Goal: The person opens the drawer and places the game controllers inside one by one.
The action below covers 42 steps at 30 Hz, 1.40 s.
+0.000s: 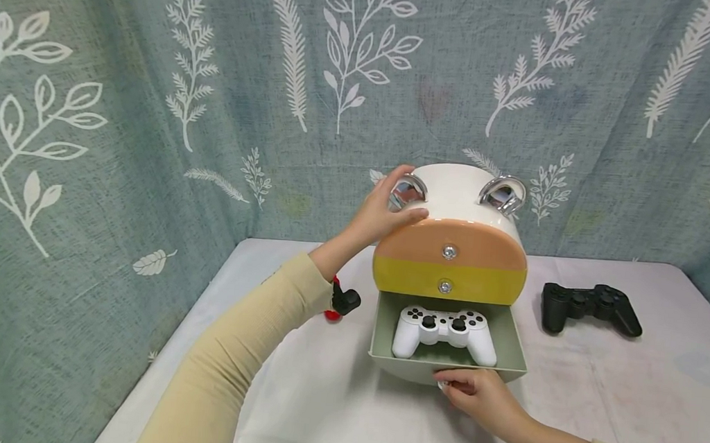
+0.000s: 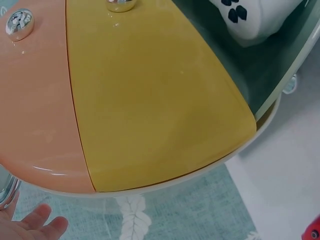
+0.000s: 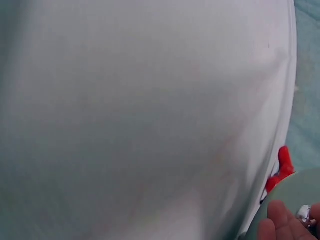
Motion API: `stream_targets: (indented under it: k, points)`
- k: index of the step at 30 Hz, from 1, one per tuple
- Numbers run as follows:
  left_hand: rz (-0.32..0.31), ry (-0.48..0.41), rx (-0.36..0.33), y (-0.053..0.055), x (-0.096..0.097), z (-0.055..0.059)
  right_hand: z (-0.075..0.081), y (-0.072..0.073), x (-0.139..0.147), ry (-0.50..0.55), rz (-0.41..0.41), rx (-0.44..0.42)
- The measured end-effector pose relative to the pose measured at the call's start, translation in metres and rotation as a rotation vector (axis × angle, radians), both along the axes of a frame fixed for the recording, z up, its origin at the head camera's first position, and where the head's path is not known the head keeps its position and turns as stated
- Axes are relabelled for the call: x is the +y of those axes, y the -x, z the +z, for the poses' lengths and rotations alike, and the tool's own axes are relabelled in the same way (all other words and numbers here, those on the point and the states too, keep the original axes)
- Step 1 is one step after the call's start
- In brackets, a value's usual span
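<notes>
A rounded chest of drawers [image 1: 448, 282], with a white shell, orange and yellow drawer fronts and chrome ears, stands on the table. Its green bottom drawer [image 1: 384, 331] is pulled out, and a white game controller [image 1: 407, 335] lies inside. At the top left, my left hand [image 1: 376, 213] grips the chest by its chrome ear [image 1: 419, 185], thumb against the front upper edge. My right hand [image 1: 484, 397] pinches the bottom drawer's small knob [image 3: 303, 213] between thumb and fingers. In the left wrist view, only some fingertips [image 2: 37, 217] show beside the ear.
To the right of the chest lies a black game controller [image 1: 589, 306]. A red object [image 3: 283, 170] on the left is mostly hidden behind my left forearm in the head view. Patterned curtains [image 1: 314, 107] hang behind and left of the white-covered table [image 1: 302, 412].
</notes>
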<state>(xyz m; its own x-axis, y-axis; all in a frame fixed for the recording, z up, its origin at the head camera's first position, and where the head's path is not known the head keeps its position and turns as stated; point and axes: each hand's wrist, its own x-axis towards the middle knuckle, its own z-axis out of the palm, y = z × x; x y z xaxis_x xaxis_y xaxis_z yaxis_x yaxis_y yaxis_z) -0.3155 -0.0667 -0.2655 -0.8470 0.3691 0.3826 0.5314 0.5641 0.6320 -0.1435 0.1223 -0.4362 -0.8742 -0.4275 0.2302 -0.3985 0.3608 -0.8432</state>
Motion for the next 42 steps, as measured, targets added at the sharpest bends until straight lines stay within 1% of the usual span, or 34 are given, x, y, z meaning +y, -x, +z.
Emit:
stream_targets:
  k: [3,8,11,19,24,32,38,42]
  points:
    - [0.001,0.001,-0.006,-0.001,0.0,0.0,-0.001,0.004,0.001,0.003,-0.009,-0.024]
    - [-0.003,0.004,-0.012,-0.003,0.001,0.001,-0.003,0.011,-0.001,-0.004,-0.025,-0.002]
    - [-0.004,0.0,-0.011,-0.003,0.0,0.002,-0.003,0.017,-0.002,-0.004,-0.035,-0.003]
    - [-0.01,-0.003,-0.015,-0.002,0.001,0.0,-0.001,0.033,-0.004,-0.015,-0.077,-0.047]
    - [-0.008,0.003,-0.011,-0.002,0.0,0.0,0.0,0.04,-0.003,-0.01,-0.078,-0.073]
    - [-0.004,0.0,-0.008,-0.003,0.0,0.001,-0.001,0.05,-0.002,-0.002,-0.066,-0.07]
    - [-0.003,0.001,-0.01,-0.004,0.0,0.001,-0.001,0.058,-0.001,-0.02,-0.085,-0.064]
    - [0.0,0.003,-0.009,-0.005,0.0,0.001,0.0,0.062,-0.001,-0.017,-0.09,-0.08]
